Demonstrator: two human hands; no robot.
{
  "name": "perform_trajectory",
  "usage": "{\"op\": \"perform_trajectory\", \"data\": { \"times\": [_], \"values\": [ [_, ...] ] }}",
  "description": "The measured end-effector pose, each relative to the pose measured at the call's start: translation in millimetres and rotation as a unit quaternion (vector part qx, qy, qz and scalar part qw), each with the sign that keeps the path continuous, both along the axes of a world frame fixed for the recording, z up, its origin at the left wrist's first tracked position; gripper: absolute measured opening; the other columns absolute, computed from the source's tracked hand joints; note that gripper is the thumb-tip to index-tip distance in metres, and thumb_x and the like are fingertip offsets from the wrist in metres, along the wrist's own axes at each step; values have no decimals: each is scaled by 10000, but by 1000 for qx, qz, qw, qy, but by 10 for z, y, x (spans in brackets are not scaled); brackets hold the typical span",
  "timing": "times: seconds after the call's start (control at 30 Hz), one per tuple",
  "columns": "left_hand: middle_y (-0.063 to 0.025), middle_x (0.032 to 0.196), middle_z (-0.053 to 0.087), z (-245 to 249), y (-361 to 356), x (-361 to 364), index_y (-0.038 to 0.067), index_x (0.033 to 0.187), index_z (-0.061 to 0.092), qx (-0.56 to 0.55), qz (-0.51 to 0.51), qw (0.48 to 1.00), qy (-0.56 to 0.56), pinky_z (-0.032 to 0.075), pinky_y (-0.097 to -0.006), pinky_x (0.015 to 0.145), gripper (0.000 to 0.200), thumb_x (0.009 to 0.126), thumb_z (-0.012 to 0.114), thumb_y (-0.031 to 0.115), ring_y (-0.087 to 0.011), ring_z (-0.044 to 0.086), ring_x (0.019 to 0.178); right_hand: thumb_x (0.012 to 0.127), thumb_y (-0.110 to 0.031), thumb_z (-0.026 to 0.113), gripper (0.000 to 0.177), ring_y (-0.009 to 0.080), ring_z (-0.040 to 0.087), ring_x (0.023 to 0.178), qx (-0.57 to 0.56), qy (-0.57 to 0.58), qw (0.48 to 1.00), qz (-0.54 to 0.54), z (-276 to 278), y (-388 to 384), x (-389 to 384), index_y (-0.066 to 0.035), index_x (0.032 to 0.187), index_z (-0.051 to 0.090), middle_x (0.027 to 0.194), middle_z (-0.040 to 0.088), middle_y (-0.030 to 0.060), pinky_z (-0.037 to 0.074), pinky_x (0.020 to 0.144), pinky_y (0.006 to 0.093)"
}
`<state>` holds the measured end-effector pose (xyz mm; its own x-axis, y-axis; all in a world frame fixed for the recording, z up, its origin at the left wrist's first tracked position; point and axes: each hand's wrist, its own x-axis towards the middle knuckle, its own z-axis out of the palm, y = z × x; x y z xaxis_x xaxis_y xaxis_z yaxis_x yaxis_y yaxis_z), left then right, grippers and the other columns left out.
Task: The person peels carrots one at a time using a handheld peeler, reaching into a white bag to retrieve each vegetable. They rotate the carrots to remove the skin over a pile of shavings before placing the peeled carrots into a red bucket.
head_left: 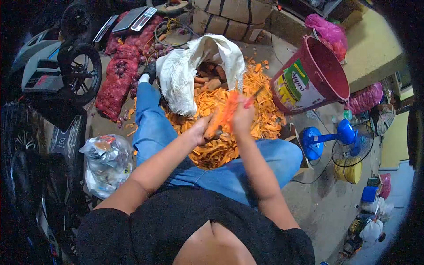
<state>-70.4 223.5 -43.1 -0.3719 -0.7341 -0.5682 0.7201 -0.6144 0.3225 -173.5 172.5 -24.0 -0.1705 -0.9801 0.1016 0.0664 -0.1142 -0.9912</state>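
Observation:
My left hand (203,131) is closed around the thick end of a carrot (214,124), low over a heap of orange peelings (207,154) between my legs. Beside the carrot's far end, my right hand (243,117) is wrapped round a red-handled tool (249,103) with a thin dark end pointing up and right. Motion blurs this hand and the tool, so its exact kind cannot be made out. Just beyond my hands lies a white woven sack (176,81), its mouth facing me, with unpeeled carrots (213,85) inside.
A maroon bucket (309,79) stands tilted at the right, near a blue fan (327,139). Red net sacks of onions (117,84), a scale (134,20) and a motorcycle (79,73) are on the left. A filled plastic bag (107,163) sits by my left leg; cartons (229,20) stand behind.

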Motion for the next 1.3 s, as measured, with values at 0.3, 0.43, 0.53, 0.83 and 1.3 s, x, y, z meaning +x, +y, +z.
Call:
{"op": "perform_trajectory", "data": {
  "times": [0.3,0.43,0.53,0.83,1.3],
  "values": [
    [-104,839,525,63,87,-37,43,972,444,-52,-134,985,-92,486,-287,537,373,846,273,349,-195,557,683,796,-196,434,238,181,520,566,8,126,984,-124,-235,-422,-256,20,744,518,675,562,106,383,518,303],
    [-95,808,531,-52,73,-7,54,982,438,-50,-124,990,-51,483,-286,515,364,837,300,359,-186,556,668,805,-200,436,260,125,387,490,59,173,956,-231,-314,-604,-493,1,643,460,552,463,28,331,467,293],
    [-90,989,524,-295,25,61,49,1091,404,-70,-128,989,-6,463,-336,704,373,847,281,304,-203,548,824,794,-203,444,235,162,500,589,137,148,956,-216,-4,-446,-459,19,744,501,619,522,68,381,540,292],
    [-72,770,540,-113,40,5,53,986,446,-57,-58,995,-66,470,-287,545,351,842,290,332,-164,541,631,789,-166,446,190,172,494,563,-4,198,980,0,113,168,145,17,770,496,633,530,87,400,534,292],
    [-59,734,535,-38,-15,-29,77,952,452,-11,-61,998,-9,460,-306,444,383,837,253,383,-161,531,564,807,-195,442,208,150,465,553,-21,-39,999,-7,42,35,28,-12,713,478,602,498,37,386,533,286]
  ]
}}
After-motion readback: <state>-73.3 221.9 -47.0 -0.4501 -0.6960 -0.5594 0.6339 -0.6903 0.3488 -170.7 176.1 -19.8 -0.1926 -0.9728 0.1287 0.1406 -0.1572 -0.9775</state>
